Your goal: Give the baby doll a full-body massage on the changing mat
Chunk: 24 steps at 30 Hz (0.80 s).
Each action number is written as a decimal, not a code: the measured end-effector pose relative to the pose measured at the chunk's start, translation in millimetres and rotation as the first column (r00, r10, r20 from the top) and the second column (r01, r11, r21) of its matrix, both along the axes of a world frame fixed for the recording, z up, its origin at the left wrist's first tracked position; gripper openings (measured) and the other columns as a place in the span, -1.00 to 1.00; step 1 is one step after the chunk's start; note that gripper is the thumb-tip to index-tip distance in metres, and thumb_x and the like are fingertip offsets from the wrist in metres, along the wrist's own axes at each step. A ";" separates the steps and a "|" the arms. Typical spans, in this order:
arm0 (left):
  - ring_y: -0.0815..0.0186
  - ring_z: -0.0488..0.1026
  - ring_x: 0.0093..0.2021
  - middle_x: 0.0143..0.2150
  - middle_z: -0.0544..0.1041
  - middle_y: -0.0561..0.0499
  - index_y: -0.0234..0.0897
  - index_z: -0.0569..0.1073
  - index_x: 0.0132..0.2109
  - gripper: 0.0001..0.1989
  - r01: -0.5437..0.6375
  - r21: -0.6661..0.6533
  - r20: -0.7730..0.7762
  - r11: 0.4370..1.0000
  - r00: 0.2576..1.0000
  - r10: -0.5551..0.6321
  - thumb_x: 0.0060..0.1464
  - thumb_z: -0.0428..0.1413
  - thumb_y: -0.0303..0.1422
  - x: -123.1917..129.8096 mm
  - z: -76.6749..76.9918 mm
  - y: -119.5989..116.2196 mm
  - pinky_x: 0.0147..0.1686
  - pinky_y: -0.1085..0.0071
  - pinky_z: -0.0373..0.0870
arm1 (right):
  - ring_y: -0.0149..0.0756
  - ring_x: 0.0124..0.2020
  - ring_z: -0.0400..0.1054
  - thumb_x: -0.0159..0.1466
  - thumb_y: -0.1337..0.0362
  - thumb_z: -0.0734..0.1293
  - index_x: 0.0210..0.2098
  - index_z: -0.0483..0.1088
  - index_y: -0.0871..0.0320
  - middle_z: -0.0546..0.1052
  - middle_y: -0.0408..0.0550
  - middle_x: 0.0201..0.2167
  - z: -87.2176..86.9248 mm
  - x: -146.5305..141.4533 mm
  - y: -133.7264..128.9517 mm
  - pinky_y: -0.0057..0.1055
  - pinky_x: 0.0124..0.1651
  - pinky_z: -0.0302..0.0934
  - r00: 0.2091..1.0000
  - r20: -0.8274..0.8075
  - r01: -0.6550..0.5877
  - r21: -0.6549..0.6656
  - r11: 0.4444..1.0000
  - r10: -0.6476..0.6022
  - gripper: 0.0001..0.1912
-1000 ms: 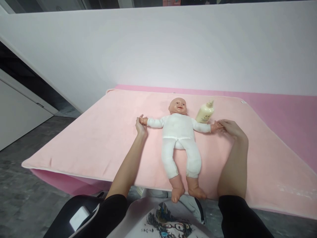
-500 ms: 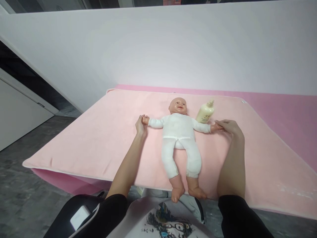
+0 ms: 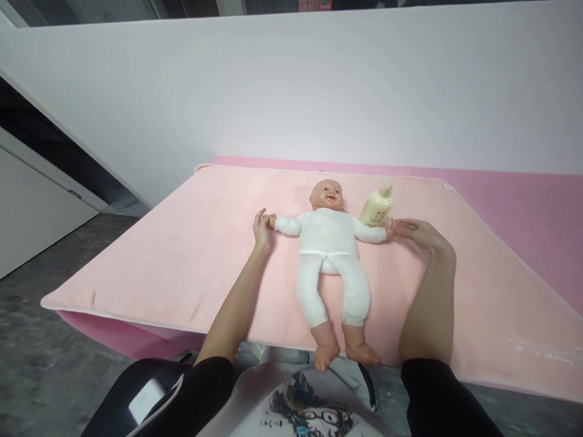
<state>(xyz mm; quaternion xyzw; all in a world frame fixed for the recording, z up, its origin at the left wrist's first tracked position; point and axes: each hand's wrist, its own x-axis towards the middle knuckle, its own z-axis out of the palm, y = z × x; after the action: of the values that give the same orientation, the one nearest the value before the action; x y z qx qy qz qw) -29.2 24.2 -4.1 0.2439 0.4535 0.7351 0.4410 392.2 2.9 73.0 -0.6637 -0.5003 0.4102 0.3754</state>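
A baby doll (image 3: 328, 233) in white clothes lies on its back on a pink blanket (image 3: 182, 243), head toward the wall and bare feet at the near edge. My left hand (image 3: 262, 230) holds the doll's hand on the left side, with one finger raised. On the right, my right hand (image 3: 421, 233) is at the doll's other hand, its fingers stretched out together beneath or against the doll's open palm. A pale yellow pump bottle (image 3: 376, 207) rests on the blanket beside the doll's arm, tilted in view.
Behind the blanket stands a white wall panel (image 3: 291, 91). A darker pink surface (image 3: 523, 212) shows at the right. A white object (image 3: 146, 400) lies on a black seat at the lower left.
The fingers of my right hand have straightened out from a pinch, and the doll's hand there now shows its palm. My left hand has shifted slightly right, one finger lifting.
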 end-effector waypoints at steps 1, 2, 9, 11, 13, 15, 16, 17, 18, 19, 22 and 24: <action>0.33 0.46 -0.30 -0.30 0.52 -0.02 -0.22 0.41 -0.04 -0.67 0.004 0.003 0.000 1.000 1.000 -0.004 -0.01 0.10 -0.43 -0.1 0.2 0.2 -0.30 0.44 0.33 | -0.25 -0.14 0.41 0.05 0.39 0.43 -0.27 0.50 0.11 0.56 -0.08 -0.23 0.3 -0.2 -0.6 -0.41 -0.09 0.33 1.000 -0.014 -0.009 0.002 1.000 0.009 -0.77; 0.34 0.45 -0.31 -0.32 0.52 -0.01 -0.23 0.41 -0.06 -0.69 0.000 0.005 -0.006 1.000 1.000 0.000 -0.02 0.09 -0.43 0.0 0.2 0.4 -0.30 0.45 0.32 | -0.24 -0.13 0.41 0.06 0.38 0.43 -0.26 0.50 0.11 0.56 -0.08 -0.22 0.6 -0.3 -1.1 -0.41 -0.09 0.34 0.999 -0.031 -0.018 0.004 1.000 0.018 -0.78; 0.41 0.38 -0.41 -0.41 0.41 0.08 -0.27 0.40 -0.26 -0.88 -0.085 -0.003 -0.043 0.996 0.995 0.085 -0.03 0.09 -0.45 0.5 -2.4 3.2 -0.35 0.48 0.28 | -0.32 -0.30 0.40 0.10 0.26 0.43 -0.32 0.46 0.14 0.54 -0.06 -0.29 -1.0 1.0 1.4 -0.53 -0.40 0.29 0.998 -0.056 0.036 -0.055 0.998 -0.039 -0.84; 0.41 0.39 -0.40 -0.42 0.42 0.07 -0.28 0.39 -0.30 -0.92 -0.087 0.011 -0.053 0.996 0.995 0.087 -0.03 0.10 -0.43 -0.3 -3.5 4.2 -0.35 0.48 0.29 | -0.38 -0.39 0.36 0.11 0.23 0.42 -0.33 0.43 0.16 0.51 -0.07 -0.34 -2.1 -0.5 4.1 -0.56 -0.48 0.23 0.998 -0.020 0.053 -0.070 0.996 -0.055 -0.83; 0.39 0.41 -0.40 -0.42 0.45 0.05 -0.28 0.37 -0.34 -0.93 -0.080 0.022 -0.062 0.997 0.995 0.082 -0.01 0.10 -0.39 -1.0 -4.4 5.0 -0.33 0.47 0.30 | -0.43 -0.46 0.32 0.11 0.20 0.43 -0.35 0.41 0.17 0.49 -0.09 -0.38 -3.8 -3.0 7.5 -0.58 -0.54 0.17 0.997 0.002 0.073 -0.063 0.995 -0.073 -0.80; 0.38 0.42 -0.41 -0.45 0.46 0.03 -0.28 0.35 -0.38 -0.90 -0.079 0.026 -0.062 0.997 0.995 0.080 0.01 0.09 -0.34 -1.3 -4.7 5.3 -0.33 0.45 0.31 | -0.47 -0.54 0.26 0.12 0.19 0.42 -0.38 0.39 0.18 0.45 -0.12 -0.46 -6.5 -5.6 11.7 -0.58 -0.59 0.11 0.994 0.002 0.105 -0.040 0.994 -0.105 -0.81; 0.37 0.42 -0.42 -0.46 0.47 0.02 -0.28 0.35 -0.39 -0.88 -0.083 0.028 -0.058 0.996 0.995 0.084 0.03 0.07 -0.32 -1.3 -4.7 5.3 -0.34 0.45 0.32 | -0.48 -0.58 0.23 0.14 0.21 0.40 -0.41 0.37 0.18 0.42 -0.14 -0.52 -8.1 -6.9 13.9 -0.57 -0.61 0.08 0.991 -0.005 0.132 -0.026 0.991 -0.132 -0.83; 0.37 0.42 -0.44 -0.47 0.46 0.02 -0.28 0.35 -0.39 -0.86 -0.088 0.032 -0.049 0.996 0.995 0.090 0.04 0.05 -0.31 -1.3 -4.6 5.4 -0.35 0.44 0.32 | -0.49 -0.62 0.20 0.16 0.23 0.38 -0.43 0.36 0.18 0.39 -0.15 -0.57 -9.8 -8.0 16.0 -0.57 -0.63 0.06 0.987 -0.015 0.162 -0.011 0.987 -0.162 -0.85; 0.37 0.42 -0.44 -0.48 0.46 0.02 -0.28 0.36 -0.39 -0.86 -0.091 0.037 -0.033 0.995 0.995 0.092 0.05 0.03 -0.30 -1.3 -4.5 5.4 -0.35 0.44 0.31 | -0.49 -0.65 0.17 0.18 0.26 0.35 -0.46 0.36 0.18 0.36 -0.16 -0.61 -11.3 -9.1 17.8 -0.56 -0.65 0.05 0.981 -0.029 0.190 0.001 0.982 -0.190 -0.86; 0.36 0.42 -0.44 -0.48 0.46 0.02 -0.27 0.37 -0.39 -0.85 -0.090 0.039 -0.011 0.995 0.996 0.090 0.05 0.02 -0.29 -1.4 -4.3 5.5 -0.35 0.44 0.31 | -0.49 -0.66 0.16 0.19 0.28 0.33 -0.48 0.35 0.18 0.33 -0.17 -0.64 -12.4 -10.2 19.2 -0.55 -0.65 0.05 0.977 -0.049 0.210 0.010 0.978 -0.210 -0.85; 0.34 0.44 -0.42 -0.47 0.47 -0.01 -0.28 0.40 -0.35 -0.85 -0.067 0.040 0.065 0.997 0.996 0.064 0.01 0.02 -0.29 -2.5 -3.2 5.7 -0.33 0.42 0.32 | -0.47 -0.65 0.20 0.19 0.33 0.31 -0.50 0.36 0.20 0.35 -0.14 -0.62 -12.2 -12.8 18.9 -0.54 -0.62 0.14 0.964 -0.146 0.224 0.002 0.975 -0.222 -0.86; 0.30 0.45 -0.38 -0.44 0.49 -0.05 -0.30 0.43 -0.30 -0.82 -0.043 0.040 0.106 0.998 0.994 0.039 -0.03 0.01 -0.31 -3.5 -2.1 5.3 -0.27 0.38 0.33 | -0.46 -0.62 0.25 0.19 0.37 0.28 -0.46 0.38 0.21 0.40 -0.11 -0.57 -8.8 -13.5 15.3 -0.54 -0.58 0.21 0.947 -0.232 0.214 -0.050 0.975 -0.220 -0.89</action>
<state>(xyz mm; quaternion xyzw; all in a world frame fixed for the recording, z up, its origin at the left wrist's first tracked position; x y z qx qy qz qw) -32.6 29.5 -6.1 0.2048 0.4191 0.7651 0.4439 378.7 18.2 64.2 -0.6657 -0.3709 0.4484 0.4671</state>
